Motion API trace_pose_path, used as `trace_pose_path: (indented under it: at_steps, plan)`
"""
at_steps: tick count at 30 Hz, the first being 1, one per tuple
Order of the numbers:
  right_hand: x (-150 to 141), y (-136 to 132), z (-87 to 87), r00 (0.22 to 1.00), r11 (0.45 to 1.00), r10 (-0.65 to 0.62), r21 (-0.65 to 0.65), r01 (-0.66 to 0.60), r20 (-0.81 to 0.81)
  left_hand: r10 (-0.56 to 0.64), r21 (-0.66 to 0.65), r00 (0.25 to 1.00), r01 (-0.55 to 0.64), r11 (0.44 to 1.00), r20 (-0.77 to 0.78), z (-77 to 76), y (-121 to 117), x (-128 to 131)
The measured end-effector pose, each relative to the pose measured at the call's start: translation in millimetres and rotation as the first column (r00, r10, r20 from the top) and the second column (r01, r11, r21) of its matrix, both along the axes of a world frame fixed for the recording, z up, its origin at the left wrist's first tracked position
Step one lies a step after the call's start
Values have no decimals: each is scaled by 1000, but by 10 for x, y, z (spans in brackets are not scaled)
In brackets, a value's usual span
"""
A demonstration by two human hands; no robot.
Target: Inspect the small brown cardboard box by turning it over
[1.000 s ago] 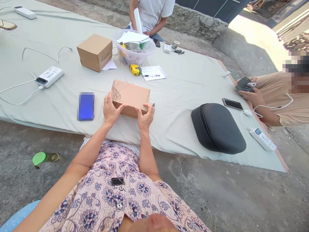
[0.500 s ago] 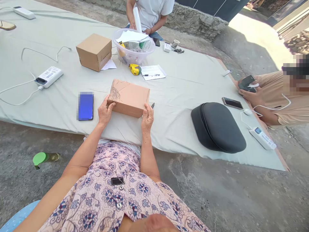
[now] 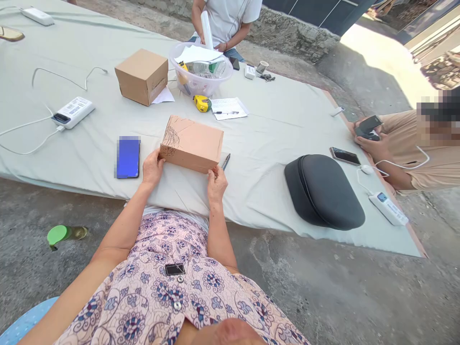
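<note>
Head view: one small cardboard box, closed, scribbled with dark lines at its left end, at the near side of a cloth-covered table. Left hand: fingers pinching the box's near left corner. Right hand: thumb and fingers pinching the near right corner. Whether the box's underside touches the cloth is hard to tell from this angle. One pen, just beside the right hand. One phone, blue-screened, left of the left hand. Beyond the box: one yellow tape measure; one notepad, a second pen across it; one plastic tub, filled; one larger carton. To the right: one black case, well apart from the hands.
</note>
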State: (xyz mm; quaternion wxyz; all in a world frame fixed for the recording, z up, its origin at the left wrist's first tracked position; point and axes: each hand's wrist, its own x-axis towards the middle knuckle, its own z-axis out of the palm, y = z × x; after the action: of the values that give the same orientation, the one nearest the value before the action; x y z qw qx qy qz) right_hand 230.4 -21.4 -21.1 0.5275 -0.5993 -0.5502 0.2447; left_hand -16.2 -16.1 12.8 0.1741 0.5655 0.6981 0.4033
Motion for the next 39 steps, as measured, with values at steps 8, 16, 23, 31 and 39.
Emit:
trace_pose_path:
  at_steps: [8,16,23,31,39]
  plan:
    - [-59,-51,136,998,991,-52,-123,58,46,122,-48,976,-133,990,-182,29,-50,47]
    - [-66,-239,509,982,983,-170,53,175,-82,108,293,994,-112,949,31,218,-133,58]
    - [-69,-349,783,977,960,-211,180,214,-34,5,345,969,-93,934,247,477,-268,310]
    - [-229,-282,752,967,958,-234,194,212,97,101,238,973,-150,960,207,510,-313,601]
    - [-313,-240,797,954,953,-255,210,221,156,122,232,978,-160,960,171,493,-298,739]
